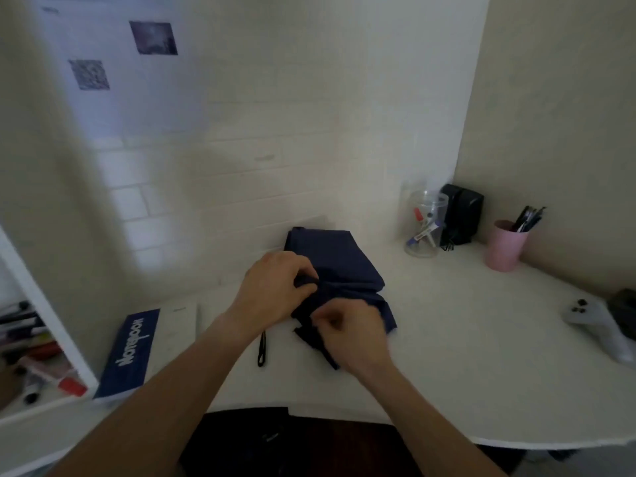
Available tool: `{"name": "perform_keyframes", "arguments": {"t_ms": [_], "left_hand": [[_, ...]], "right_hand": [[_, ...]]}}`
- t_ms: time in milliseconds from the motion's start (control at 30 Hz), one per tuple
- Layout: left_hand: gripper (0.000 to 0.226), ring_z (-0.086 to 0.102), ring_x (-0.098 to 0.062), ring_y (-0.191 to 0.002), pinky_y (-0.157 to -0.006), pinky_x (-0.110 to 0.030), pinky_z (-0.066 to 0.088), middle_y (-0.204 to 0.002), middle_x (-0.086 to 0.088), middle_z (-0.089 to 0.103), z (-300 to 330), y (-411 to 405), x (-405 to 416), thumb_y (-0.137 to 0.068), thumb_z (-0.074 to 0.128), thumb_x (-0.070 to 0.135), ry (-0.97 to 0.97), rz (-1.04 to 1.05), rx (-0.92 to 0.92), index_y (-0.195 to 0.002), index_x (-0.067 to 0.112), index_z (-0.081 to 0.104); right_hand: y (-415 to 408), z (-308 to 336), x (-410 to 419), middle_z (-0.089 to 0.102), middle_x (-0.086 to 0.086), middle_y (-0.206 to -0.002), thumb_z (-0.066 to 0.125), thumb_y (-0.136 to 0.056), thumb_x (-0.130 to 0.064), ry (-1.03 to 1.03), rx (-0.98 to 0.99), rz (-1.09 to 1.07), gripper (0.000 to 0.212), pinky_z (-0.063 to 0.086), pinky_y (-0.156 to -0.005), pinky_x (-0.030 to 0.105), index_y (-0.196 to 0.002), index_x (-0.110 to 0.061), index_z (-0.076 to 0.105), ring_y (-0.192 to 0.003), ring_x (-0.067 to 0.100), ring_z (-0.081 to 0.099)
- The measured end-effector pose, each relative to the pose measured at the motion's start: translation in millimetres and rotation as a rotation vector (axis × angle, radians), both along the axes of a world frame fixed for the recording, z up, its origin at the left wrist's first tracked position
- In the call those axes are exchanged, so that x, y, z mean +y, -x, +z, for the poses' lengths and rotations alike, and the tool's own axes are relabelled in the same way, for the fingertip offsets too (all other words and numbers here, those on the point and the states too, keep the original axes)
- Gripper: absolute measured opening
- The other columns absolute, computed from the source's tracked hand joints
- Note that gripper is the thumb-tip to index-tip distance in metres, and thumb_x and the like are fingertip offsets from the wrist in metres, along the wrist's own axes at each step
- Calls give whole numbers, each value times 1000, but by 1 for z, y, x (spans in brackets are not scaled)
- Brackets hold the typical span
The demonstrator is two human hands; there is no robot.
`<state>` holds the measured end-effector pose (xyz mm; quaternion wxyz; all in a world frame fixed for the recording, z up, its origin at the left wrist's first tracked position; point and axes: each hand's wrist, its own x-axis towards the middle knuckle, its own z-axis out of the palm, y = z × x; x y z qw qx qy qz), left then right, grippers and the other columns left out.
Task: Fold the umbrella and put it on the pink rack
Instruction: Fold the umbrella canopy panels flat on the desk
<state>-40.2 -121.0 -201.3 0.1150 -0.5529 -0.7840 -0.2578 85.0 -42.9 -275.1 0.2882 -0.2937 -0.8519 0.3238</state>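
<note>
A navy blue umbrella lies collapsed on the white desk, its loose fabric bunched near the back wall. My left hand grips the fabric at the umbrella's middle. My right hand pinches the fabric at the near end, close to the handle. A black wrist strap hangs from the umbrella onto the desk between my forearms. No pink rack is in view.
A blue notebook lies at the left on the desk. A clear jar of markers, a black box and a pink cup of pens stand at the back right. A white game controller lies far right. Shelves of markers are left.
</note>
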Motion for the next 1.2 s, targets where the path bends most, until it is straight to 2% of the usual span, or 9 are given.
{"name": "perform_keyframes", "arguments": {"t_ms": [133,200,333,467,567,733,900,1000,1200], "left_hand": [[11,66,-13,-89,-79,-38,56,-96,11,74,3,-7,-10,-82,79,36,21,19,-28,-90,31,73],[12,65,-11,-85,-79,-38,57,-93,14,73,4,-11,-12,-80,80,35,9,17,-43,-89,33,73],[14,62,6,-75,-70,-9,48,-81,24,67,-10,-33,-32,-79,84,30,-151,-53,-238,-92,33,77],[16,65,2,-78,-65,-13,49,-85,20,72,-50,-63,-60,-82,82,39,110,-244,-402,-96,32,81],[44,72,-10,-74,-73,-28,60,-85,4,79,-75,-73,-67,-82,71,64,264,-184,-742,-89,22,82],[77,77,-30,-95,-94,-42,60,-100,-18,79,-96,-82,-45,-95,46,69,258,60,-1568,-109,-1,75],[65,73,-42,-104,-90,-53,60,-111,-26,75,-107,-84,-10,-88,70,54,-81,70,-2137,-127,3,60],[64,66,-42,-117,-103,-57,52,-122,-28,70,-105,-78,6,-87,71,56,-260,58,-2199,-123,3,65],[75,64,-42,-120,-105,-57,48,-127,-20,70,-91,-42,47,-82,67,69,-558,-89,-2135,-131,12,67]], "right_hand": [[-20,32,46,57,-10,-122,77,-79,-25,-329,31,-32,50,51,-78,28,-124,-30,56,-89,10,59],[-10,43,51,67,-11,-113,75,-82,-22,-393,-38,84,36,55,-80,32,-115,-31,65,-86,10,64],[-36,51,59,75,-10,-86,75,-82,-8,-240,153,82,15,55,-77,20,-90,-21,77,-77,5,70],[-80,-6,44,72,-13,-82,77,-76,3,-187,107,106,26,55,-74,13,-84,-22,76,-78,1,70],[-103,-47,34,72,-9,-93,76,-76,3,-131,72,136,28,61,-79,29,-85,-23,76,-84,5,71],[-115,-61,15,63,-3,-106,66,-85,8,241,93,-156,31,59,-81,19,-82,-21,75,-94,14,69],[-104,-36,5,70,24,-95,58,-93,3,1087,433,-230,12,60,-78,39,-94,8,68,-95,33,68],[-96,-27,9,74,21,-97,76,-83,3,987,463,-261,16,57,-58,21,-98,6,74,-81,25,71],[-87,-17,4,74,14,-83,77,-82,6,873,510,-178,21,55,-57,18,-100,-4,76,-58,12,65]]}}
